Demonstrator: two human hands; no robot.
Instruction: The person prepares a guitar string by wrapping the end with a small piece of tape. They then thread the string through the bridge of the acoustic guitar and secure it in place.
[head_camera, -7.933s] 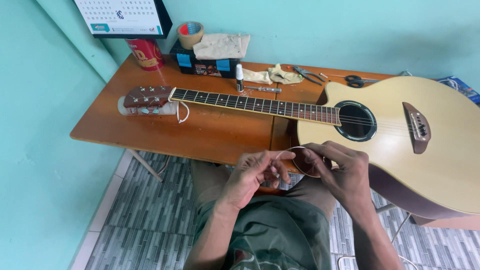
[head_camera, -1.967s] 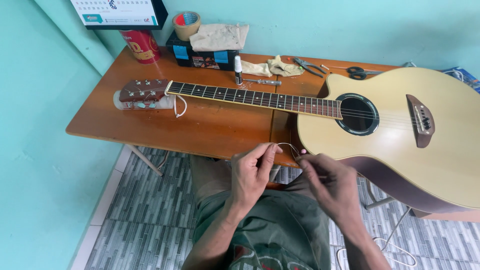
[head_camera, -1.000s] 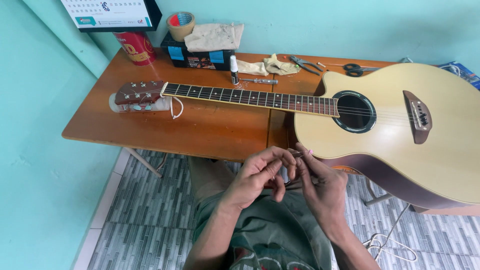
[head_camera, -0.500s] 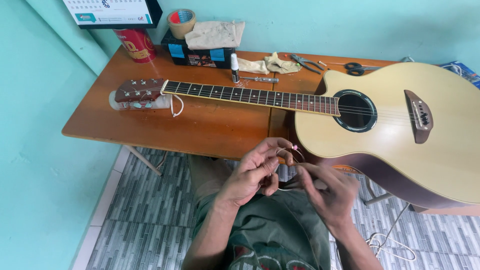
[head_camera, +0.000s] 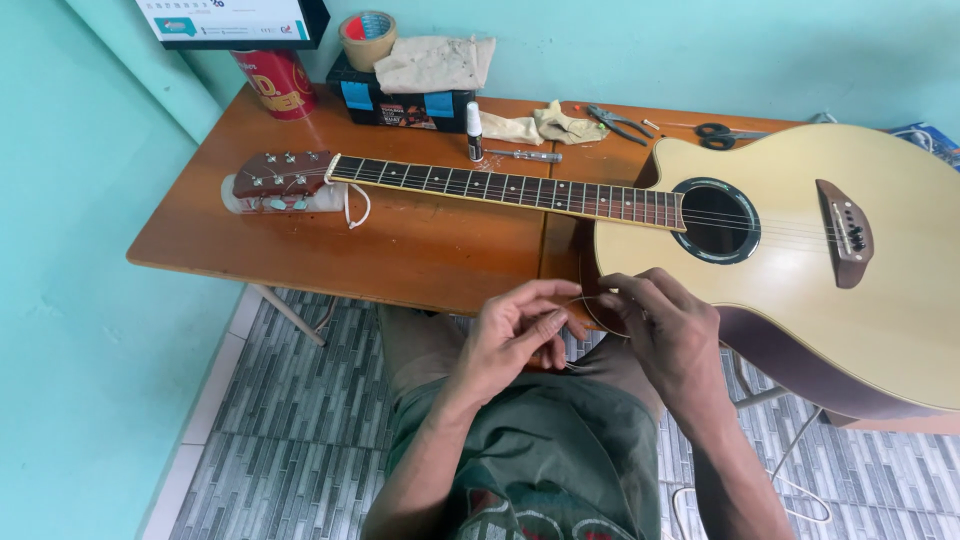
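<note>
Below the near edge of the counter (head_camera: 400, 255), over the lap, a thin coiled guitar string (head_camera: 592, 312) is held between both hands. The left hand (head_camera: 515, 340) is closed on the wire, its fingers (head_camera: 545, 325) pinched together on it. The right hand (head_camera: 670, 335) is also closed, and the loop is gripped by its fingertips just beside the guitar body. An acoustic guitar (head_camera: 800, 250) is laid flat on the counter, with its headstock (head_camera: 280, 175) to the left. Behind the neck, a small bottle (head_camera: 474, 130), pliers (head_camera: 618, 122), scissors (head_camera: 725, 132), a tape roll (head_camera: 367, 38) and a red can (head_camera: 280, 82) are seen.
</note>
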